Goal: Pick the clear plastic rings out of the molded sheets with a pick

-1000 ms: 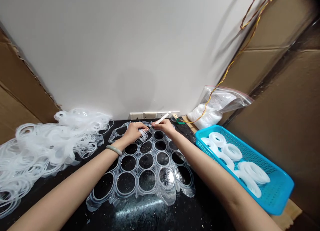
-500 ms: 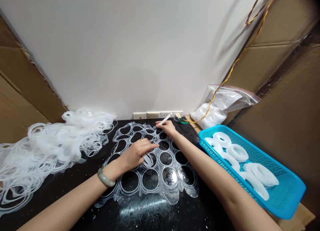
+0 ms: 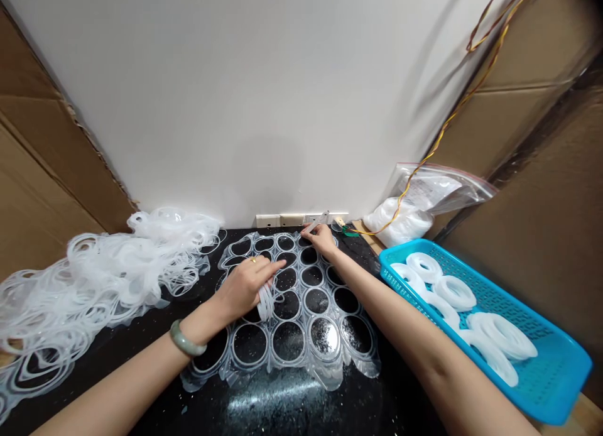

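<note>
On the black tabletop lies a translucent sheet of joined silicone-like rings (image 3: pixel 289 323), with rows of round openings and ragged edges. My left hand (image 3: pixel 247 285) is over its left-middle part, fingers curled around a small bundle of loose white rings (image 3: pixel 266 303), while the index finger points out across the sheet. At the sheet's far edge, my right hand (image 3: pixel 321 240) pinches a slim, white, pen-like tool (image 3: pixel 318 222); its lower end is hidden by the fingers.
A tangled heap of ring scraps (image 3: pixel 117 272) covers the table's left side. To the right, a blue basket (image 3: pixel 556 367) contains several bundles of white rings. Behind it are a plastic bag (image 3: pixel 400 219) and a hanging yellow-brown cable (image 3: pixel 440 137). Wall sockets (image 3: pixel 292 220) line the back edge.
My left hand has drawn back to the left with the ring bundle. My right hand stays near the sheet's far edge, its white tool slightly shifted and turned.
</note>
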`<state>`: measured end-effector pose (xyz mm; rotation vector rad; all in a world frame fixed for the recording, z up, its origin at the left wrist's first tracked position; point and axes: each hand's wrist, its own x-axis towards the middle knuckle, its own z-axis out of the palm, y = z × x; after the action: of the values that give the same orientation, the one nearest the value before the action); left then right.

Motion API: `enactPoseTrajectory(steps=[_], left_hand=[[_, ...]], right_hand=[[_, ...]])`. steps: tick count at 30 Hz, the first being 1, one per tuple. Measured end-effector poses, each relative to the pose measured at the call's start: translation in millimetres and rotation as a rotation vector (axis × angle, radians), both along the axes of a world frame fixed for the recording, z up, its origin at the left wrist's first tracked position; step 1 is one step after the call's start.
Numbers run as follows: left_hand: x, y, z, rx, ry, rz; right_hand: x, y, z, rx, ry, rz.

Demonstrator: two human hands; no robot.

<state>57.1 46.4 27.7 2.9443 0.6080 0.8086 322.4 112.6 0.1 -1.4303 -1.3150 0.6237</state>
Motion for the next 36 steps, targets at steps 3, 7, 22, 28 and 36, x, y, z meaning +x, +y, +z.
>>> enactPoseTrajectory(steps=[3, 7, 22, 28, 36], left_hand=[[4.1, 31.0, -5.3, -0.037, 0.079, 0.090], [15.7, 56.7, -13.4, -0.066, 0.112, 0.047], [19.1, 68.0, -35.3, -0.199, 0.042, -0.053], [20.5, 68.9, -36.6, -0.207, 0.038, -0.048], [23.7, 71.0, -39.0, -0.197, 0.025, -0.026]], right_hand=[[-10.2, -4.8, 7.9, 0.013, -0.020, 0.059], [-30.9, -4.0, 3.5, -0.043, 0.025, 0.242], [-38.1, 4.8, -19.6, -0.087, 0.056, 0.301], [-38.5, 3.7, -19.6, -0.065, -0.006, 0.297], [-37.4, 5.6, -24.9, -0.061, -0.015, 0.286]])
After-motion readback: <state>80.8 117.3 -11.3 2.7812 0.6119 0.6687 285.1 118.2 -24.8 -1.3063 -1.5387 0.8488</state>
